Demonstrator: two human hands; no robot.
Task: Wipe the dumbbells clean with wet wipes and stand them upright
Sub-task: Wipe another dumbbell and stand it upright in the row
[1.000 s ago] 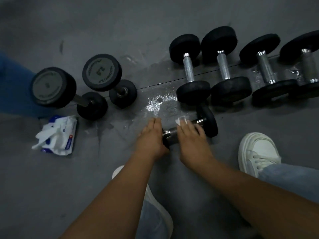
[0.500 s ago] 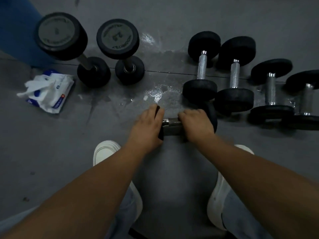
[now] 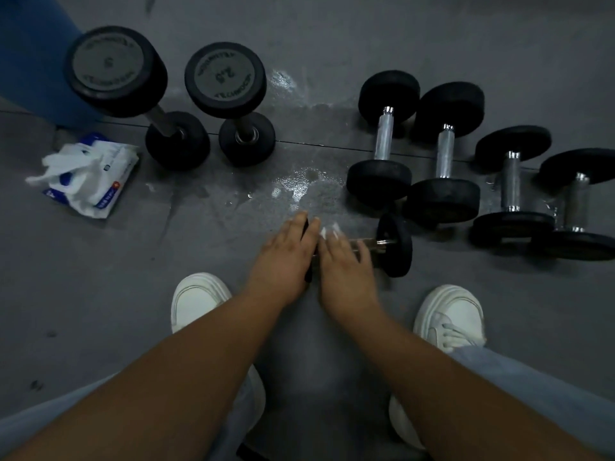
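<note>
dumbbell under left hand, right hand

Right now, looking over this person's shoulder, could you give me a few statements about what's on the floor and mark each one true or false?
1. The dumbbell marked 5 and the one marked 2.5 stand upright. True.
2. The wipes pack lies at the far right. False: it lies at the left, near the upright pair.
3. The left hand and right hand rest on a lying dumbbell. True.
4. The floor is dry throughout. False: a wet patch glistens beyond the hands.
</note>
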